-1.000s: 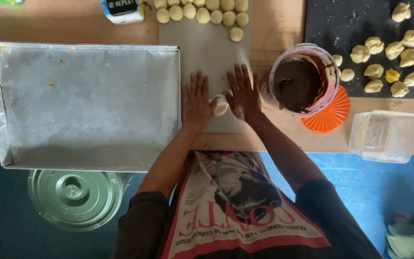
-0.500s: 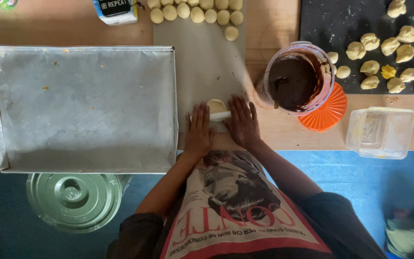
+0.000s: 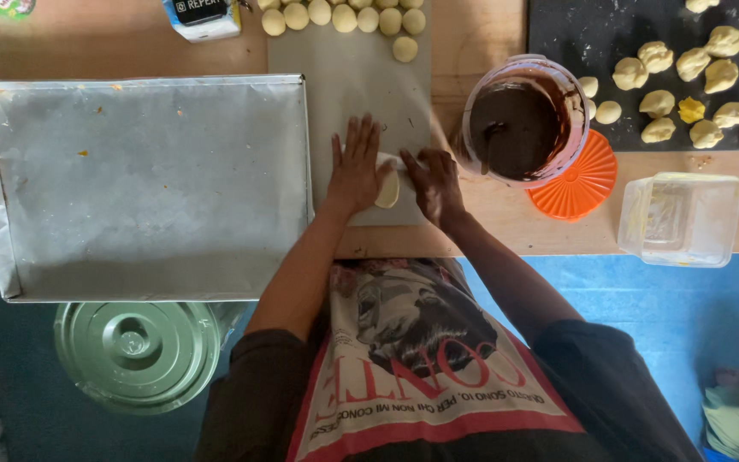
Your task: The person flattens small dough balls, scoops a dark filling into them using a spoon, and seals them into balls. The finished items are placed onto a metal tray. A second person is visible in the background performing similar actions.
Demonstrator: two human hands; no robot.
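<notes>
Soft, even daylight is falling across the table (image 3: 489, 231), leaving only faint shadows beside the metal tray (image 3: 143, 184). The tray's surface is giving off a dull sheen without harsh glare. The lower corners are darkening, and the edges are looking slightly soft.

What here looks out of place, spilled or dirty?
The lined baking tray hangs over the table edge and carries small orange crumbs. Among the pale dough pieces on the black board, one piece is bright yellow. Nothing looks spilled.
</notes>
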